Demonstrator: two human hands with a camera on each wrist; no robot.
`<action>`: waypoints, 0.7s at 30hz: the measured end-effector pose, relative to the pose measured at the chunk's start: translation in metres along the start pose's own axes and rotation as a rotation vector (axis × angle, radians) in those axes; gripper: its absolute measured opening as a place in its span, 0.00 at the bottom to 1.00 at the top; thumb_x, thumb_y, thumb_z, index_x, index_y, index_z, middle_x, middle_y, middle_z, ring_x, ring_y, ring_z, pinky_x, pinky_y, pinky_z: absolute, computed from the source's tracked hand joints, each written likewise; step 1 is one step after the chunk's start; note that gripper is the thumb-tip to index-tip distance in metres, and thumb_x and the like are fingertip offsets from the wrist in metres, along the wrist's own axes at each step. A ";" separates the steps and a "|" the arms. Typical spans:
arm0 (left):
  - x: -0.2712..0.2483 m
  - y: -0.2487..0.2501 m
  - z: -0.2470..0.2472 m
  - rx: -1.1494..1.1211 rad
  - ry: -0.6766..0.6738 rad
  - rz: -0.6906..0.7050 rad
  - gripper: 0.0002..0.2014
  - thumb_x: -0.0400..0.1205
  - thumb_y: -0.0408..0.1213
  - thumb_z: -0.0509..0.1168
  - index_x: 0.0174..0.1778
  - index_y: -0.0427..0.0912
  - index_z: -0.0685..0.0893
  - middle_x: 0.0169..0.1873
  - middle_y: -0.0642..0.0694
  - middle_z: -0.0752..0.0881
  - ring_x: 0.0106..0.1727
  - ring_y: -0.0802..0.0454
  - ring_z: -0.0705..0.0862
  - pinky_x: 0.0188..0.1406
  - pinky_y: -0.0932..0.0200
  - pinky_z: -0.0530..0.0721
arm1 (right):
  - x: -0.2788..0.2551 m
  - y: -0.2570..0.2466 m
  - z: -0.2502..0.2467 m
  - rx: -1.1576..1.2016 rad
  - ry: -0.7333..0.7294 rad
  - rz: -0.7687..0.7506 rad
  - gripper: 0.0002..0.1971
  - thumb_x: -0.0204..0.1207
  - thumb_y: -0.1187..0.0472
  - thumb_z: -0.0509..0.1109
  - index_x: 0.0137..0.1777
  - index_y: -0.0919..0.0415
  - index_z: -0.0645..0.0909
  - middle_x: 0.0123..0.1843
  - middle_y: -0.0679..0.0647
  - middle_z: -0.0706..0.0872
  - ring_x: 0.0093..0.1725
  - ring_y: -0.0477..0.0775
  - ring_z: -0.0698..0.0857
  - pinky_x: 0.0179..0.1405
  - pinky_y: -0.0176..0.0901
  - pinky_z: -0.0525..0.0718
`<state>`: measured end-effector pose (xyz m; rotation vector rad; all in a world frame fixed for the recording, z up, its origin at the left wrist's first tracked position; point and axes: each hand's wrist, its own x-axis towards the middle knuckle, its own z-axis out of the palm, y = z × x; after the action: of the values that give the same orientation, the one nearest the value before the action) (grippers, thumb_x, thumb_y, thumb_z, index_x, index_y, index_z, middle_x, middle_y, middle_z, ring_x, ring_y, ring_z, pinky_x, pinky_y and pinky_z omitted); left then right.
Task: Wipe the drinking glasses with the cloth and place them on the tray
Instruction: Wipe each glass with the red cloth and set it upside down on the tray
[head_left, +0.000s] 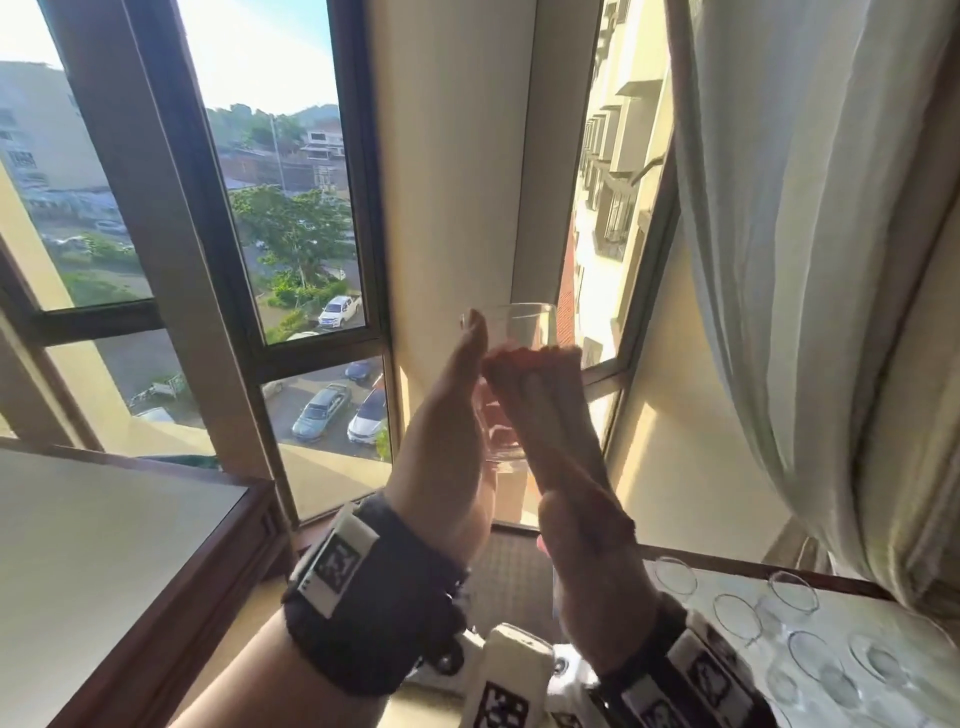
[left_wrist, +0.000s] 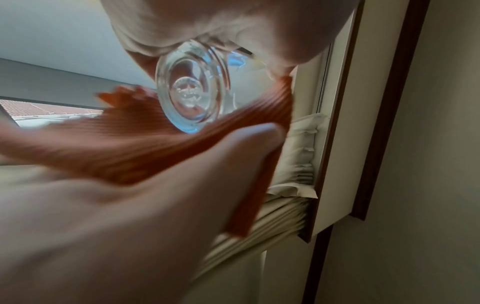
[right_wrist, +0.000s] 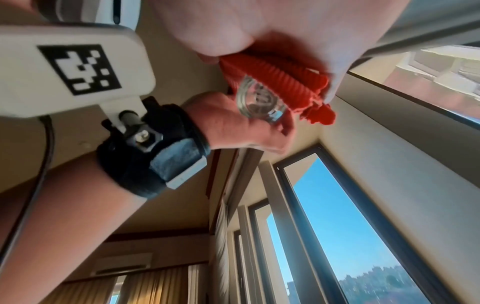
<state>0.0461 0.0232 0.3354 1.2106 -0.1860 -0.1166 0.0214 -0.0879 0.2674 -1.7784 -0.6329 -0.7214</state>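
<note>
obstacles: window (head_left: 291, 208) ahead | curtain (head_left: 810, 260) right | glasses (head_left: 789, 592) below-right

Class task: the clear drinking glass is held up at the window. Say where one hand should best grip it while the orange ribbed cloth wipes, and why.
Probably grip the clear drinking glass round its lower wall near the thick base, from the left, as the left hand does. That leaves the rim and right side free for the orange ribbed cloth.

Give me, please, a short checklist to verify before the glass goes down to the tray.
1. Left hand grip on the clear drinking glass: ok, fingers around it.
2. Right hand presses the orange ribbed cloth on the glass wall: ok.
3. Glass fully wiped: cannot tell.
4. Free place on the tray with other clear glasses: cannot tell, partly out of view.
5. Glass kept above the surface, not outside the window: ok.
</note>
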 end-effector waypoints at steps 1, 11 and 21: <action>0.002 0.002 -0.002 -0.004 0.026 -0.006 0.33 0.82 0.74 0.59 0.64 0.51 0.89 0.61 0.43 0.92 0.65 0.42 0.89 0.73 0.35 0.79 | -0.006 0.004 0.001 0.054 -0.012 0.002 0.27 0.91 0.45 0.47 0.84 0.56 0.70 0.83 0.52 0.74 0.80 0.59 0.75 0.74 0.70 0.78; 0.000 -0.021 0.006 0.181 0.038 0.052 0.38 0.77 0.80 0.54 0.65 0.54 0.86 0.53 0.45 0.91 0.56 0.48 0.91 0.64 0.38 0.84 | 0.037 -0.032 -0.017 0.128 0.095 -0.078 0.23 0.88 0.53 0.48 0.72 0.57 0.80 0.70 0.57 0.86 0.53 0.42 0.87 0.45 0.28 0.83; 0.004 -0.009 -0.009 0.063 0.059 0.019 0.38 0.75 0.80 0.56 0.69 0.56 0.83 0.43 0.50 0.92 0.47 0.48 0.90 0.67 0.30 0.82 | 0.000 0.003 0.000 0.290 0.068 0.310 0.41 0.72 0.19 0.58 0.55 0.58 0.87 0.38 0.37 0.90 0.37 0.35 0.86 0.46 0.35 0.85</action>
<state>0.0516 0.0277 0.3239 1.2730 -0.1504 -0.0584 0.0235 -0.0885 0.2650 -1.5306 -0.3819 -0.4497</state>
